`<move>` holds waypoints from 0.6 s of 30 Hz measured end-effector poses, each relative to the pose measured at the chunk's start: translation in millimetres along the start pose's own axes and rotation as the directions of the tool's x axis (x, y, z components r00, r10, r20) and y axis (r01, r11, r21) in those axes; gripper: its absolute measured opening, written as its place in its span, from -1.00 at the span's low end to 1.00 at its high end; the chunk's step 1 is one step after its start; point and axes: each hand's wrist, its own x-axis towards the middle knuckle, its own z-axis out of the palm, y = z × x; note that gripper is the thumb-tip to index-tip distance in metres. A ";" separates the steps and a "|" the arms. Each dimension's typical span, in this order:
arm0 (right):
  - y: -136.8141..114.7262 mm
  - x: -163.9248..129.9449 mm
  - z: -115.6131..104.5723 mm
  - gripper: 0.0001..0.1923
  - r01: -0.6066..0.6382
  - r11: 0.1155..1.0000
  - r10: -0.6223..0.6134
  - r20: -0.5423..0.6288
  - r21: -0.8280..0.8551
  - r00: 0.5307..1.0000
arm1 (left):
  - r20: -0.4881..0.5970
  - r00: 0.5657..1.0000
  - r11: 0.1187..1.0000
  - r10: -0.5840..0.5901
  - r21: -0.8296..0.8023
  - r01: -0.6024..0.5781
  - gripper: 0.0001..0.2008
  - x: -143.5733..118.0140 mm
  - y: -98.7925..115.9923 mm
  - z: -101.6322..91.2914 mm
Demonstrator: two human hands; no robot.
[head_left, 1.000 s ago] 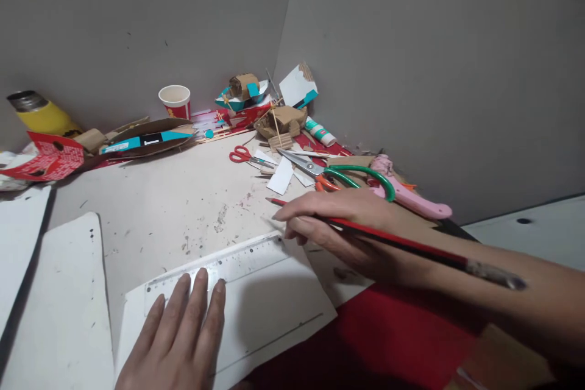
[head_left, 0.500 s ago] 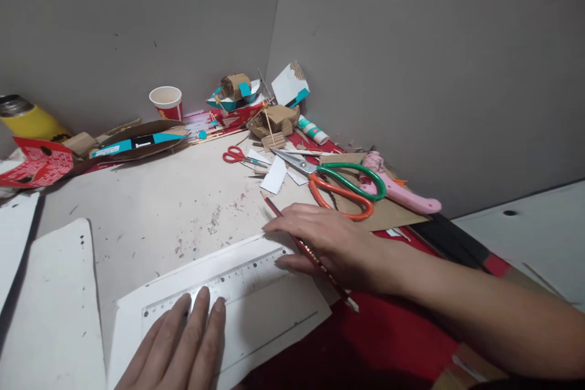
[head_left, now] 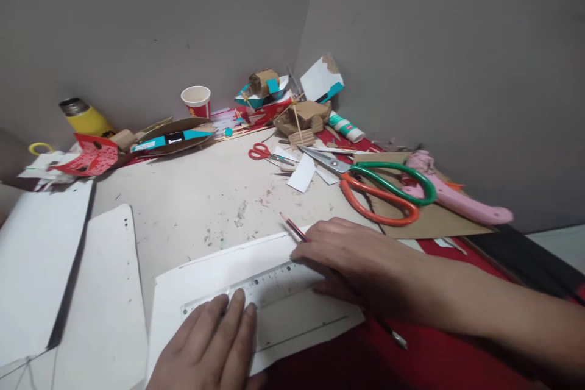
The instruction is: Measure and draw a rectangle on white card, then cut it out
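Observation:
My left hand [head_left: 208, 338] lies flat, fingers stretched out, on the near left part of a clear plastic ruler [head_left: 269, 283]. Under the ruler is a white sheet of card [head_left: 201, 274] with a drawn line and dots along its near edge. A dark red pencil [head_left: 296, 228] is in my right hand [head_left: 350, 253], its sharpened tip pointing up and left above the sheet's far edge. The pencil's pale end sticks out below the wrist. My right hand covers the ruler's right end; whether it presses on it I cannot tell.
Large scissors [head_left: 379, 186] with green and orange handles lie beyond my right hand, near a pink-handled tool [head_left: 470, 204]. Small red scissors [head_left: 260, 151], paper scraps, a paper cup [head_left: 196, 100] and a yellow bottle [head_left: 86, 119] line the back. More white card [head_left: 105, 280] lies left.
The view has turned left, so everything appears further right. My right hand has shifted slightly left and nearer over the ruler's right end, with the pencil. My left hand stays on the ruler.

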 end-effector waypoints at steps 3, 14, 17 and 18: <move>-1.9 0.5 0.3 -0.80 0.018 1.000 -0.018 -0.001 0.023 1.000 | -0.009 0.999 0.999 -0.037 -0.031 0.036 -0.64 2.3 2.2 -2.6; -3.8 -4.4 -3.0 -0.78 -0.020 0.999 0.017 0.063 0.046 0.998 | 0.011 0.999 0.997 -0.032 -0.066 0.033 -0.61 3.7 -1.7 -6.7; -3.8 -6.1 -3.6 -0.71 -0.022 0.999 0.020 0.059 0.044 0.998 | 0.013 0.998 0.996 -0.067 -0.050 0.067 -0.54 2.4 -3.7 -6.7; -4.4 -6.3 -3.5 -0.70 -0.025 0.999 0.023 0.048 0.036 0.999 | 0.007 0.995 0.994 -0.095 -0.052 0.096 -0.53 2.8 -4.6 -6.7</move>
